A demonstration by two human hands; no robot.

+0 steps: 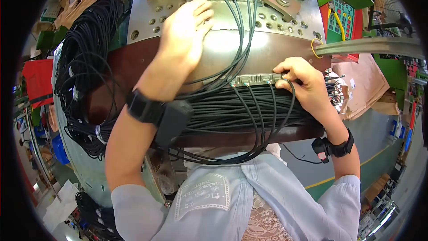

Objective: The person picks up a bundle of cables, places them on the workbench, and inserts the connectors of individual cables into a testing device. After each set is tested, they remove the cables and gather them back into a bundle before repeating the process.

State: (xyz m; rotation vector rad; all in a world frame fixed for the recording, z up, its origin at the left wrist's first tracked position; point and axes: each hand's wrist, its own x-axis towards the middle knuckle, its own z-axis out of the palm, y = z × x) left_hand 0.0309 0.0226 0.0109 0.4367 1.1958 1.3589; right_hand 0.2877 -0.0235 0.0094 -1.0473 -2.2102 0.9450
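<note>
My right hand [303,80] is closed in a pinch at the right end of a slim metal bar fixture [255,80], on the end of a black cable [292,102]. Several other black cables [249,102] have their ends set along this bar and loop down toward my lap. My left hand [185,29] is raised over the brown board, near the metal plate, with fingers loosely bent and apart and nothing visible in them. Bright light washes out part of it. Beside it, several black cables [240,31] hang down from the machine toward the bar.
A thick bundle of black cables [223,116] lies across the brown board [138,53], between the bar and my body. More coiled cables [84,44] hang at the left. A drilled metal plate [285,22] with a bolted clamp [281,2] stands ahead. A grey bar [370,47] juts in at right.
</note>
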